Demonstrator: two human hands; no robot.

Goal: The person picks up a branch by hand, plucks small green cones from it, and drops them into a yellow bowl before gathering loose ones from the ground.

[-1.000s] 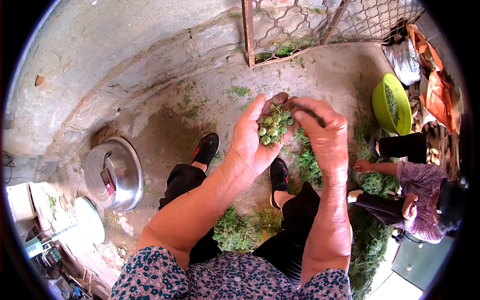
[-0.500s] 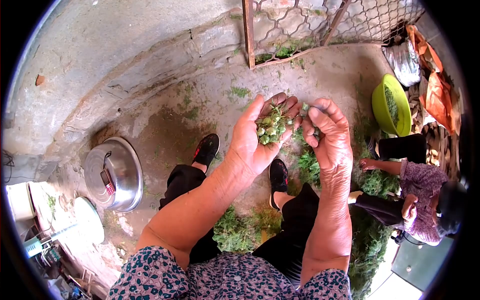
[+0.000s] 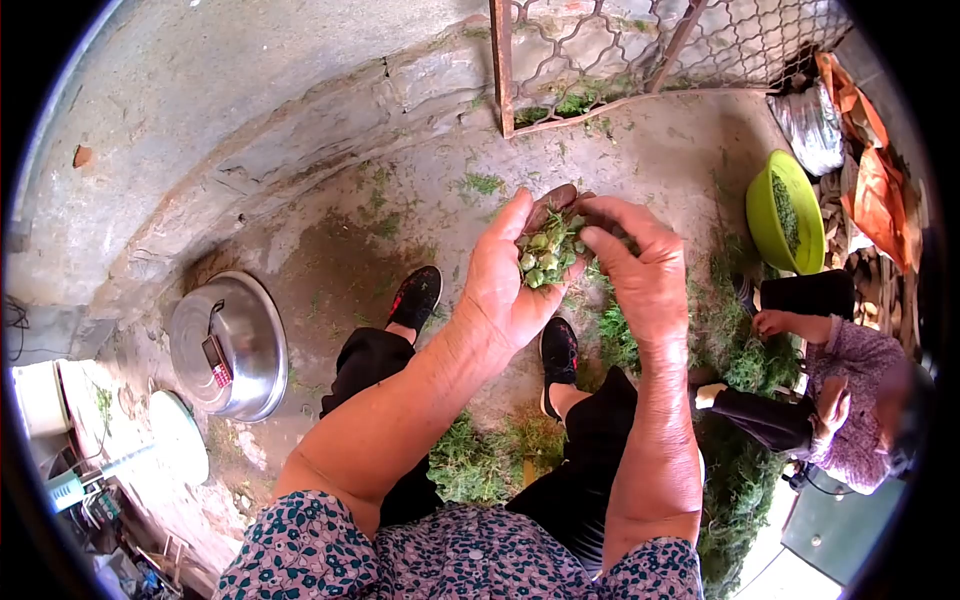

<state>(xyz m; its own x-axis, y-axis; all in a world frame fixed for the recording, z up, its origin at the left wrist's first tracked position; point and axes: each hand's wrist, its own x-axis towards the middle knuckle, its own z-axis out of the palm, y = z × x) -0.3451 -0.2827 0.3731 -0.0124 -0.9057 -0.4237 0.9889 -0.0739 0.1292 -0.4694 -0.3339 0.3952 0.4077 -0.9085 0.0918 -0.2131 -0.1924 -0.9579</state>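
Rough grey wall (image 3: 250,100), stained floor (image 3: 685,160), rusty lattice gate (image 3: 677,45), bright light lower left.

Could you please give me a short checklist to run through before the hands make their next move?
1. Green pods lying within the cupped palm of the left hand: ok.
2. Right hand close beside the pile, thumb and fingers at its edge: ok.
3. Whether the right hand's fingertips pinch a pod: cannot tell, the fingers hide it.
4. Co-worker's hand apart from both of these hands: ok.
5. Lime-green basin with its open side visible, green bits inside: ok.
6. Metal basin free of things on it: not ok, a phone lies there.
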